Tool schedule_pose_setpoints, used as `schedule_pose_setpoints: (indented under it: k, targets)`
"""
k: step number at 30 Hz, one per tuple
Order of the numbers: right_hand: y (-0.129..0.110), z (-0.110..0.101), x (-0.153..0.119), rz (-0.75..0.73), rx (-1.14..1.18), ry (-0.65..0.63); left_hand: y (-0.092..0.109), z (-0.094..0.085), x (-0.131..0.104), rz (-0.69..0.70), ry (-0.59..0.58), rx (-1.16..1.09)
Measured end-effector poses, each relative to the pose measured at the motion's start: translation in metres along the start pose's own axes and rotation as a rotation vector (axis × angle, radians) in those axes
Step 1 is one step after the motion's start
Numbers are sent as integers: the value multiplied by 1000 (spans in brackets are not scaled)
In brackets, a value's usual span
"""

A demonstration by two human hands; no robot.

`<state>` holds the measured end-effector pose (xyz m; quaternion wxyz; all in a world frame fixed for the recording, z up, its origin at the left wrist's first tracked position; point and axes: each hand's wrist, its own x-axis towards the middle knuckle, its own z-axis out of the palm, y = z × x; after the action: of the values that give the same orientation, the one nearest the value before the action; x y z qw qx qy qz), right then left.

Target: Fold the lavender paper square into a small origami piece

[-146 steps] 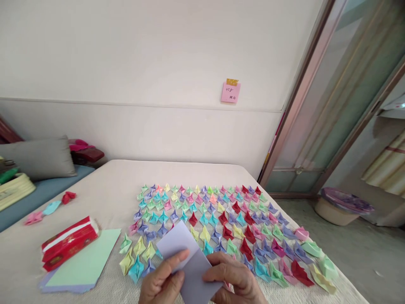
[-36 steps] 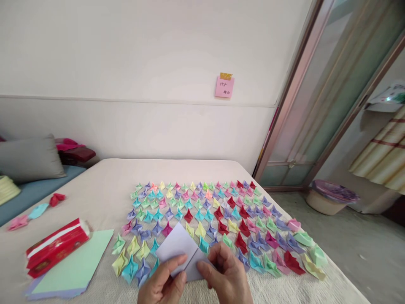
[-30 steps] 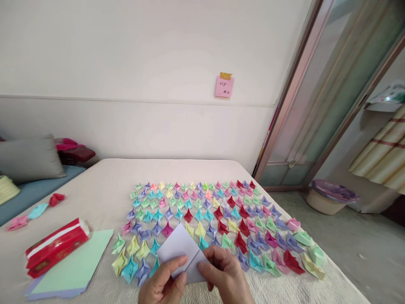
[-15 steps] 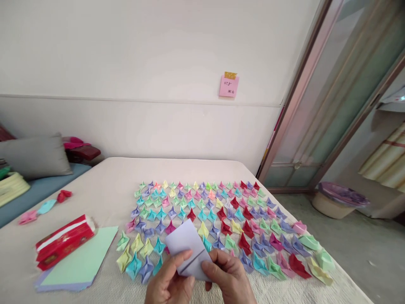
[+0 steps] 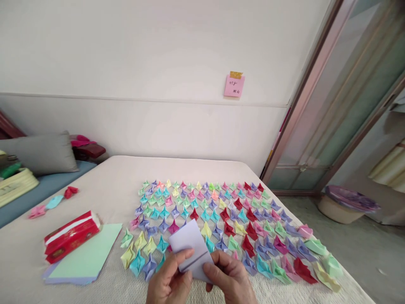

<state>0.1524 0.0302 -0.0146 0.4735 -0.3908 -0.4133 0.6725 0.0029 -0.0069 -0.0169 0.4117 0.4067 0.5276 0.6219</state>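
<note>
Nearest, just below the grid of small colourful folded-paper shapes: left hand and right hand, both pinching a folded pale lilac paper sheet. Lifted off the cream woven bed cover, over the grid's near edge. Long axis running away from the hands, far end tipped slightly left; dark crease crossing it near the thumbs. Left of the grid, a pale green paper stack, then a red tissue pack. Beyond the grid, a pink sticky note on the wall.
</note>
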Motion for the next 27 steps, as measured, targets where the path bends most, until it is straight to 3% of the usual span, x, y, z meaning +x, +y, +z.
schedule_pose_setpoints:
  k: [11,16,20,25,27]
  targets:
    - [0,0,2,28,-45,-45,-7,-4,2,-18,-55,-4]
    - [1,1,1,7,-112,-68,7,7,3,-110,25,-300]
    - [3,6,-3,-81,-176,20,8,13,9,-206,79,-479]
    - [5,12,-6,-148,-262,111,-8,10,14,-395,-139,-477]
    - [6,13,-6,-138,-266,113,-10,7,13,-425,-156,-417]
